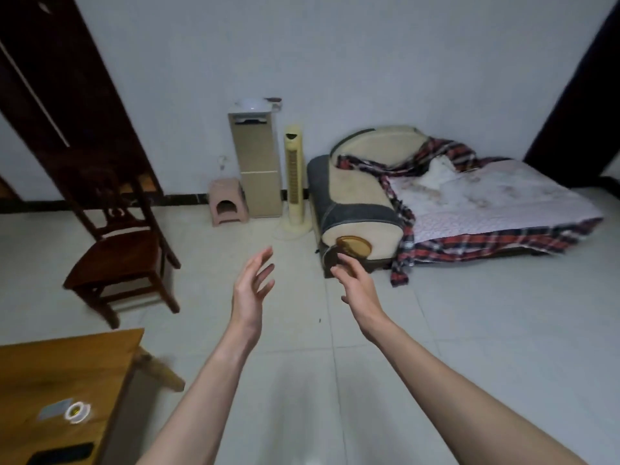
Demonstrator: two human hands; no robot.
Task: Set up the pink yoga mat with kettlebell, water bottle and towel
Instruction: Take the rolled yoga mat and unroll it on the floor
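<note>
Both my arms reach forward over a pale tiled floor. My left hand (252, 286) is held up with its fingers spread and loose, holding nothing. My right hand (355, 284) is stretched out a little to the right, fingers relaxed and empty, in front of the sofa's arm. No pink yoga mat, kettlebell, water bottle or towel shows in the head view.
A low sofa bed (365, 199) with a plaid blanket lies at the right. A tower fan (294, 182), a tall beige cabinet (256, 162) and a pink stool (228, 202) stand by the wall. A dark wooden chair (120, 256) and a wooden table (60, 384) are at the left.
</note>
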